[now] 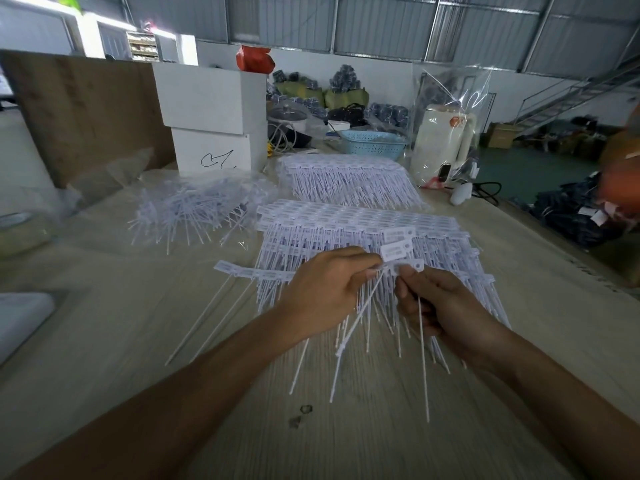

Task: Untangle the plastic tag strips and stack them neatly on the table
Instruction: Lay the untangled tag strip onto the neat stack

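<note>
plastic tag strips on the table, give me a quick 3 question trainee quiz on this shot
1. True or false: both hands pinch the same small bunch of tag strips.
2. Where does the tangled pile lie relative to the neat stacks?
A. to their left
B. to their right
C. on top of them
3. What stands directly behind the tangled pile?

Key
1. True: left hand and right hand meet at the label ends, tails hanging down.
2. A: left of the near stack and the far stack.
3. Two stacked white boxes.
</note>
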Motion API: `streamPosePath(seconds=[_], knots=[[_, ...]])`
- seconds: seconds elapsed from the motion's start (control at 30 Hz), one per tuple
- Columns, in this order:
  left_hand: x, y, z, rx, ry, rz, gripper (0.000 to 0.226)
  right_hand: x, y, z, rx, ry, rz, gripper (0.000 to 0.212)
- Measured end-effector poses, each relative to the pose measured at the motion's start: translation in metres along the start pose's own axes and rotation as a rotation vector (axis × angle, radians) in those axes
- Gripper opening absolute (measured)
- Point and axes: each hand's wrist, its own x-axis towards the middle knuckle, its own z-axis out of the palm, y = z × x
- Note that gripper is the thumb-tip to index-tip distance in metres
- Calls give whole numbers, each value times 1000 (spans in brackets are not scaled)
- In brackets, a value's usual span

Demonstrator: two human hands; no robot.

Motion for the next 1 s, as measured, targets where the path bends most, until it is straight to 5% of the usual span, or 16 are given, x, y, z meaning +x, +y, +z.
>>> streamPosePath(seconds=[0.33,0.53,1.0], knots=[[2,-3,2,-97,-20,-57,26,1,2,-1,35,-34,-4,36],[1,-6,4,-222,-8,-168,21,1,2,-2,-213,33,-66,39],[1,-5,4,-9,85,99,23,4,4,-1,133,47,116,42]])
